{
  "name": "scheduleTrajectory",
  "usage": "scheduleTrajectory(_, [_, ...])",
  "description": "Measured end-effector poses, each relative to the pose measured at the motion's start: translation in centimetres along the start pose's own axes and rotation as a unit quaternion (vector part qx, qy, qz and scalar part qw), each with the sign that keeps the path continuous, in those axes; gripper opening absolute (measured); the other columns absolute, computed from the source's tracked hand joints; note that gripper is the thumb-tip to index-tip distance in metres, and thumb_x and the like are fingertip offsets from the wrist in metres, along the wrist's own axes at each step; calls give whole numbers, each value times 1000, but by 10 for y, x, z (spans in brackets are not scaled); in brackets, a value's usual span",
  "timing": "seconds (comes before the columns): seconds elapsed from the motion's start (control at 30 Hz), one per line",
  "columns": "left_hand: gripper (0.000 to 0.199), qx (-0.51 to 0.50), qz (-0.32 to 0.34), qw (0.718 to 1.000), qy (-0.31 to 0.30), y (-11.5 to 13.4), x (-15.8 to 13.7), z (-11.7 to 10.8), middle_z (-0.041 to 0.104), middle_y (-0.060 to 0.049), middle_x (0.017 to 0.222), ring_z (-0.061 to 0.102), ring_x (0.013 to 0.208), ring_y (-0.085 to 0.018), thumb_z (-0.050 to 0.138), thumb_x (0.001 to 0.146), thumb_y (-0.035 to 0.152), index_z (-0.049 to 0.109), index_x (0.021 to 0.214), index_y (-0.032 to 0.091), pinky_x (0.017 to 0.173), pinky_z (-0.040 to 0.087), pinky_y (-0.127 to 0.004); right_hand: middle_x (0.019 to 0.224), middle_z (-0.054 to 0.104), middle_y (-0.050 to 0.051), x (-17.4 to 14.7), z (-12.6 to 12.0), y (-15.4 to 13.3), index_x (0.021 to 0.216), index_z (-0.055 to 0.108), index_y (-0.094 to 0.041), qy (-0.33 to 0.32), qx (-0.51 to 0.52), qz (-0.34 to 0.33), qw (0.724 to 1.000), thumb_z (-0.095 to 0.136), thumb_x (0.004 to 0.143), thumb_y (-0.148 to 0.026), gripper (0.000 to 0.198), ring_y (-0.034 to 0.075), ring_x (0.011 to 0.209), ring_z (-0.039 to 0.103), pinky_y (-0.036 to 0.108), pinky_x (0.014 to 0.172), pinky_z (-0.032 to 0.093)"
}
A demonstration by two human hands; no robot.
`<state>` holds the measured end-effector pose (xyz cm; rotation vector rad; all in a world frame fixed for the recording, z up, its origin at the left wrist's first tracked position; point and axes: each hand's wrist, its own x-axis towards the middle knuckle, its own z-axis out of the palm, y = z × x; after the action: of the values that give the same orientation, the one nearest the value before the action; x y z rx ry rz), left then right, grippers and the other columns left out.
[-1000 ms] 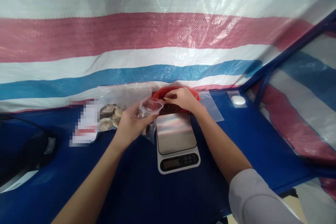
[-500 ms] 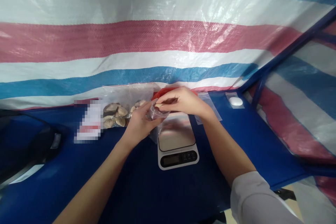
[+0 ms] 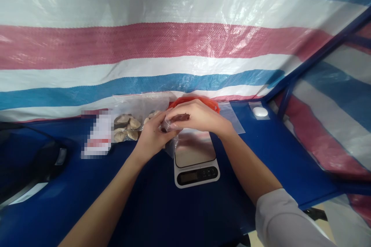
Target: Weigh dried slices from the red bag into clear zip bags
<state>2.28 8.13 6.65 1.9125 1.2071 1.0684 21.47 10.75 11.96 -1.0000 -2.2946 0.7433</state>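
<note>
My left hand (image 3: 152,136) is closed round a small clear plastic cup (image 3: 165,125), tilted and mostly covered by fingers. Curled over the cup's mouth, my right hand (image 3: 198,116) has its fingertips at or inside the rim; what they grip is hidden. Just below and to the right of the cup lies a white kitchen scale (image 3: 195,152), its display dark. Left of my left hand, a clear plastic bag (image 3: 142,102) holds several brownish, shell-like pieces (image 3: 126,126).
Behind my right hand sits a red-orange plastic item (image 3: 211,103). An empty clear zip bag (image 3: 233,117) lies to the right, with a white rounded object (image 3: 260,112) beyond. A black bag (image 3: 31,166) occupies the blue table's left; striped sheeting (image 3: 174,38) hangs behind.
My right hand has turned and curled further over the cup, hiding more of it. More of the red-orange item shows behind. My left hand stays nearly in place.
</note>
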Motion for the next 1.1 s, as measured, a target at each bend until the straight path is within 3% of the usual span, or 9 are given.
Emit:
scheduleTrajectory(0.1, [47,-10,-16,1000,10,-2,0,-1,73,-8,115,67,106,-30,77,77,39,69,120,22,97,52,-46,101,78,-1,-1,-8,9,98,79,-25,-9,32,-57,998,70,88,-22,14,15,83,71,25,78,52])
scheduleTrajectory(0.2, [57,-14,-31,999,23,-5,0,-3,73,-9,119,67,110,-31,78,77,45,66,127,21,104,50,-49,102,77,2,-2,-16,25,100,79,-22,19,48,-51,997,69,89,-23,15,15,85,70,27,80,51])
scheduleTrajectory(0.3, [61,-12,-36,999,31,-6,1,-7,74,-8,116,68,111,-31,78,77,49,66,128,19,106,49,-47,97,77,2,-1,-17,41,98,79,-21,17,24,-11,1000,66,91,-27,16,15,83,68,27,79,48])
scheduleTrajectory(0.43, [57,5,-51,998,36,-6,2,-10,75,-7,113,69,110,-31,77,77,54,69,121,19,105,51,-46,81,75,3,4,-3,51,86,80,-21,-40,-133,93,986,59,94,-34,26,16,76,65,28,70,43])
scheduleTrajectory(0.6, [64,24,-70,996,39,-4,3,-11,75,-9,113,69,110,-31,77,75,52,67,126,15,104,51,-45,108,76,8,11,21,52,110,77,-25,-90,-257,149,951,62,93,-39,27,25,97,68,30,74,45])
scheduleTrajectory(0.87, [68,18,-74,996,52,-5,4,-13,76,-10,108,70,106,-29,77,74,51,66,129,13,102,52,-44,124,71,10,13,35,50,133,64,-30,-105,-294,145,939,58,95,-49,43,31,109,66,38,83,50])
scheduleTrajectory(1.1, [65,15,-59,996,58,-7,4,-13,76,-4,105,70,104,-30,78,73,52,67,127,17,98,54,-44,120,73,9,14,35,55,127,69,-28,-111,-303,139,936,58,96,-33,34,30,108,66,38,85,49])
